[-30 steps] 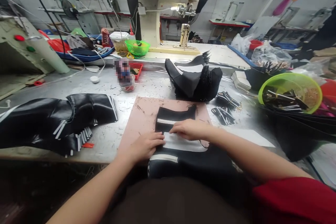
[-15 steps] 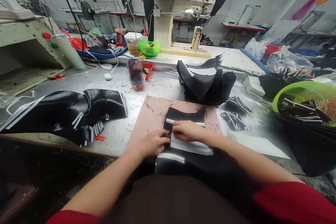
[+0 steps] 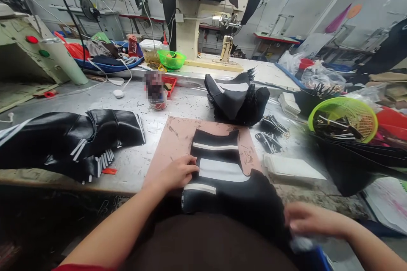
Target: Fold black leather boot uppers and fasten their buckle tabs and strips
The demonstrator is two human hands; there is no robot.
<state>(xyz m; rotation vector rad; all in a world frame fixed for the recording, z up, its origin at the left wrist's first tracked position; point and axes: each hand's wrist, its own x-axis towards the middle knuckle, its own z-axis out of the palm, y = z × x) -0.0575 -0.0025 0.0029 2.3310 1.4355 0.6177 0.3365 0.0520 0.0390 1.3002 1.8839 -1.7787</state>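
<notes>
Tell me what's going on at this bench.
The person's left hand is at the left edge of a black piece with white strips, which lies partly over a pink board. The right hand, blurred, is near the piece's right side, off the board; whether it holds anything is unclear.

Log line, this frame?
left hand: at left edge of black piece; right hand: near piece's right edge, blurred; pink board: partly under piece
</notes>
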